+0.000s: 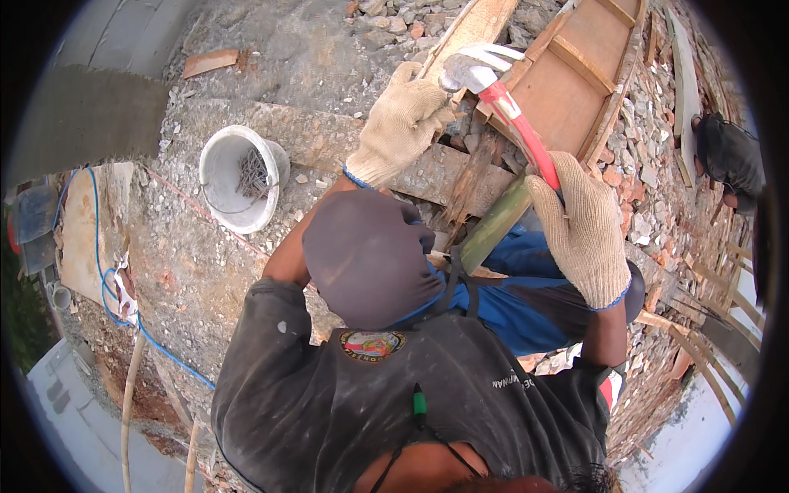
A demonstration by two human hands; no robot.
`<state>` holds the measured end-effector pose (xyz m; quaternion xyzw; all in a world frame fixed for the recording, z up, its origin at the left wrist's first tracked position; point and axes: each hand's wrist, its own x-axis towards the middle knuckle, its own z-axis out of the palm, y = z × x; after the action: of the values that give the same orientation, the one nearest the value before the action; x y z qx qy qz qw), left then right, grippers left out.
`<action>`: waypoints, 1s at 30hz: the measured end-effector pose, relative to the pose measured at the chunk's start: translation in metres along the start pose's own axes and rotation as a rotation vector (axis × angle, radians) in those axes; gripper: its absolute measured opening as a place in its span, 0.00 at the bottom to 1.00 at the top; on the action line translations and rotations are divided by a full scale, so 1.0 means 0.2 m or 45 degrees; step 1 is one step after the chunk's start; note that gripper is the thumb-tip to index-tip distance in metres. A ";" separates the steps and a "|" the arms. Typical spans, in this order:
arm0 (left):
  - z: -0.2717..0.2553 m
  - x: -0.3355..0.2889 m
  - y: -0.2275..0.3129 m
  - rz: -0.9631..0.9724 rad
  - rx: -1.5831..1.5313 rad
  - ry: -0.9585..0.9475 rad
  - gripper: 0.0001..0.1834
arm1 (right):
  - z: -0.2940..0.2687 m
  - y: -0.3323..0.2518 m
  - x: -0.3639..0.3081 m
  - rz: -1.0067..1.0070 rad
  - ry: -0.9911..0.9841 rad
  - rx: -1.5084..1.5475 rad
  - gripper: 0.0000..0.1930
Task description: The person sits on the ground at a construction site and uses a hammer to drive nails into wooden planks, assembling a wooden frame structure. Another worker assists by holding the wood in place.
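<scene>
Listener: What lay furthest left?

Describer: A white bucket (238,177) stood on the rough concrete ledge (329,140), with a tangle of dark nails (253,172) inside.

Listener: And the hands?

Describer: Both wore knitted gloves. The left hand (399,123) was pressed down at the edge of a pale plank (485,20), fingers curled. Whether they pinched a nail could not be told. Just beside it hung the steel head of a claw hammer (472,70), its red handle running down into the right hand (583,230), which was clenched firmly around the grip. A green bamboo pole (493,223) slanted beneath the handle, and a wooden form panel (575,74) lay beyond, over rubble.

Listener: What stage was this?

Describer: It read as hammering at the timber joint, with the head close above the left fingers. Any blow there would call for a short, well-aimed swing that kept clear of that glove.
</scene>
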<state>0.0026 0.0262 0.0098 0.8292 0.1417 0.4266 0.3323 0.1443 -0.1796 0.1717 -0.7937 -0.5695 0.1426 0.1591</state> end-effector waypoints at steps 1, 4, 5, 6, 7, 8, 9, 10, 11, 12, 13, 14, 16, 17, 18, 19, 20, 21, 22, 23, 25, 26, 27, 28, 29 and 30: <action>0.00 -0.01 -0.02 0.033 0.024 0.001 0.06 | -0.03 -0.03 0.01 0.003 0.112 0.064 0.14; -0.01 0.00 -0.01 -0.149 -0.067 -0.073 0.07 | -0.04 -0.04 -0.02 0.052 0.406 0.229 0.13; -0.01 -0.01 -0.01 -0.178 -0.102 -0.067 0.07 | 0.00 -0.01 -0.03 0.083 0.478 0.270 0.13; -0.01 -0.01 0.00 -0.202 -0.131 -0.065 0.08 | 0.01 -0.01 -0.03 0.058 0.450 0.317 0.13; -0.01 -0.01 0.00 -0.227 -0.162 -0.063 0.08 | 0.03 -0.02 -0.03 0.034 0.422 0.364 0.14; 0.00 0.00 0.00 -0.175 -0.141 -0.036 0.09 | 0.04 -0.01 -0.02 0.072 0.268 0.255 0.14; 0.02 0.01 0.01 -0.130 -0.122 -0.011 0.09 | 0.05 -0.01 -0.02 0.097 0.111 0.141 0.14; 0.03 0.01 0.01 -0.083 -0.103 0.014 0.09 | 0.03 0.00 -0.01 0.056 -0.007 0.061 0.14; 0.03 -0.01 0.00 -0.036 -0.050 -0.002 0.10 | 0.01 0.00 0.00 0.016 -0.126 -0.020 0.14; 0.01 -0.02 -0.02 0.010 0.017 -0.015 0.10 | -0.02 -0.03 -0.02 -0.030 -0.020 0.035 0.12; 0.00 -0.03 -0.03 0.055 0.085 -0.029 0.11 | -0.04 -0.04 -0.03 -0.013 0.110 0.075 0.12; -0.01 -0.04 -0.04 0.024 0.070 -0.074 0.10 | -0.06 -0.06 -0.04 0.004 0.239 0.118 0.11; -0.02 -0.02 -0.04 -0.025 -0.004 -0.166 0.10 | -0.02 -0.05 -0.05 0.093 0.418 0.235 0.10; -0.01 -0.02 -0.04 -0.015 -0.005 -0.142 0.10 | 0.02 -0.03 -0.06 0.141 0.470 0.328 0.09; 0.00 -0.02 -0.04 -0.005 0.004 -0.122 0.10 | 0.05 -0.01 -0.07 0.133 0.384 0.262 0.10; 0.01 -0.01 -0.03 0.006 0.014 -0.101 0.09 | 0.06 0.00 -0.06 0.125 0.298 0.196 0.10; 0.01 0.00 -0.03 -0.022 0.010 -0.110 0.09 | 0.08 0.00 -0.04 0.066 0.054 -0.062 0.10; 0.01 0.02 0.00 -0.053 0.005 -0.113 0.09 | 0.07 0.01 -0.03 0.054 0.027 -0.046 0.10; 0.00 0.03 0.01 -0.084 0.000 -0.116 0.09 | 0.04 0.02 -0.03 0.042 0.000 -0.031 0.10; 0.01 0.02 0.00 -0.025 0.049 -0.083 0.09 | 0.02 0.02 -0.03 0.030 -0.026 -0.015 0.10; 0.01 -0.01 -0.03 0.086 0.160 -0.032 0.10 | -0.01 -0.02 -0.05 0.073 0.211 0.135 0.10; 0.00 -0.03 -0.04 0.066 0.161 -0.077 0.10 | -0.01 -0.04 -0.06 0.114 0.338 0.237 0.10; -0.01 -0.02 -0.03 0.054 0.148 -0.121 0.10 | 0.01 -0.03 -0.07 0.113 0.384 0.256 0.10; -0.01 -0.01 -0.02 0.042 0.135 -0.164 0.10 | 0.03 -0.02 -0.07 0.107 0.435 0.276 0.10; 0.00 -0.01 -0.02 0.056 0.136 -0.152 0.10 | 0.06 -0.01 -0.08 0.103 0.483 0.298 0.10; 0.00 -0.01 -0.02 0.071 0.145 -0.137 0.11 | 0.05 -0.02 -0.07 0.077 0.307 0.118 0.10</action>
<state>0.0019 0.0272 0.0056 0.8722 0.1245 0.3816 0.2797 0.1318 -0.1899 0.1647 -0.8136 -0.5149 0.0773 0.2586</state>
